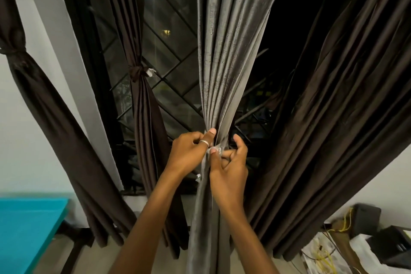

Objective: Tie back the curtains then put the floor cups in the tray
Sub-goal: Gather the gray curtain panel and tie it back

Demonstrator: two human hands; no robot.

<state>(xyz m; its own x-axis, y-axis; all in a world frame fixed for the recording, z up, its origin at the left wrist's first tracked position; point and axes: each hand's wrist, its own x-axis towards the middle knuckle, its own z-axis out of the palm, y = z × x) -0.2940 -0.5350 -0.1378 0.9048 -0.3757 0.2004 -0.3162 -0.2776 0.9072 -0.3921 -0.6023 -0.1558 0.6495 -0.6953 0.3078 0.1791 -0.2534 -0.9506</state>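
Note:
A grey curtain (224, 55) hangs in the middle, gathered into a tight bunch at waist height. My left hand (189, 151), with a silver ring, pinches the bunch from the left, thumb up against the fabric. My right hand (229, 169) grips a thin white tie (216, 150) wrapped at the same spot, thumb pressing on it. A loose end of the white tie (198, 177) dangles just below. Two dark brown curtains (142, 87) (40, 100) to the left are each tied back with a knot. No cups or tray are in view.
A loose dark brown curtain (329, 118) hangs at the right. Behind is a window with a black diagonal grille (173, 69). A teal table (29, 229) stands at lower left. Boxes, bags and yellow cord (355, 236) lie at lower right.

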